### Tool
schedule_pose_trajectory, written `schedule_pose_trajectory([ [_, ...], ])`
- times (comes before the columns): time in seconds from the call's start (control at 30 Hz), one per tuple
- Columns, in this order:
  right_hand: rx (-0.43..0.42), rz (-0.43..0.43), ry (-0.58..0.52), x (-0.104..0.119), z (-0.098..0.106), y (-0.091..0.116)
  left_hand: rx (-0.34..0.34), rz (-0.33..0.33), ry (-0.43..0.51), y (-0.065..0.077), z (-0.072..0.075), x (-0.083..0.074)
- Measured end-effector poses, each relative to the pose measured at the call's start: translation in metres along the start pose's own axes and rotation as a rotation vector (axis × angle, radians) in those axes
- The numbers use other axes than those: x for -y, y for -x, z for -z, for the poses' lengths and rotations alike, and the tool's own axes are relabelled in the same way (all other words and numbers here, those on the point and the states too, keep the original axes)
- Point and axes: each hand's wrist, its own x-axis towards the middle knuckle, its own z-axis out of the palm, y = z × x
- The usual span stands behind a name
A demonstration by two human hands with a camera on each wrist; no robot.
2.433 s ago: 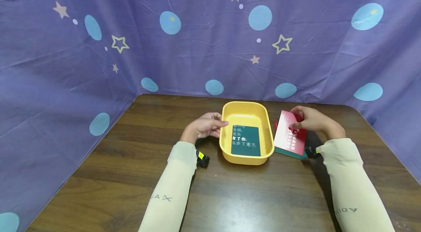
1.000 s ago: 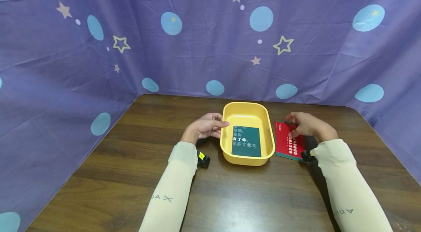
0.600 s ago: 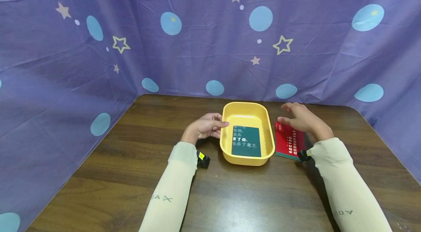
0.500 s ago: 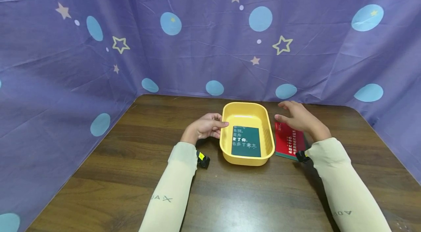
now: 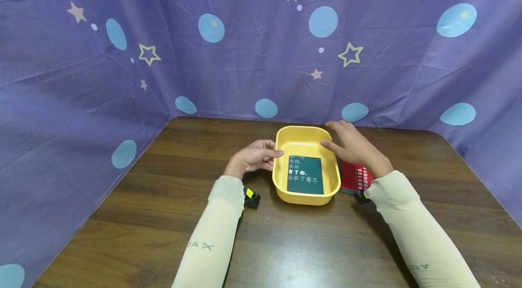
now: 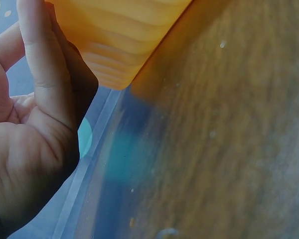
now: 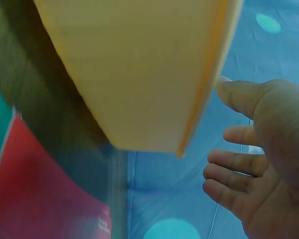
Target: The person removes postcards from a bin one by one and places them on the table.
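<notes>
A yellow plastic bin (image 5: 278, 188) stands on the table, with a dark green booklet (image 5: 305, 186) printed with white characters lying inside. My left hand (image 5: 258, 155) pinches the bin's left rim, thumb over the edge and fingers outside; the left wrist view shows that hand (image 6: 40, 119) against the ribbed wall. At the opposite rim is my right hand (image 5: 352, 144), fingers extended and thumb overlapping the edge. In the right wrist view, the thumb tip of this hand (image 7: 274, 164) is right at the rim. A red booklet (image 5: 356, 177) lies under my right wrist, partly hidden, atop a green one (image 5: 348, 191).
A wooden table (image 5: 163, 215) bears everything, and a purple curtain (image 5: 253, 65) with stars and blue spots rises along its back and left sides. The two booklets lie close beside the bin's right wall.
My right hand has lowered the red booklet onto the green one and released it, then moved left to the bin's right rim. My left hand and the bin have stayed put.
</notes>
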Motion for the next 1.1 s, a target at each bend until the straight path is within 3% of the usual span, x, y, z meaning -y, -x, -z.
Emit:
schedule_pose_trajectory([
  [0.23, 0.07, -0.012, 0.016, 0.019, -0.012, -0.004, -0.002, 0.0, 0.004, 0.001, 0.0, 0.0],
  [0.5, 0.111, 0.064, -0.002, 0.031, -0.023, -0.007, 0.006, 0.003, -0.003, -0.001, 0.001, 0.001],
  [0.7, 0.199, 0.028, 0.016, 0.035, -0.032, -0.01, 0.011, 0.003, -0.002, -0.002, 0.002, 0.001],
  [1.1, 0.291, 0.034, 0.202, 0.043, -0.042, -0.009, 0.002, 0.013, 0.005, -0.002, 0.001, 0.001],
])
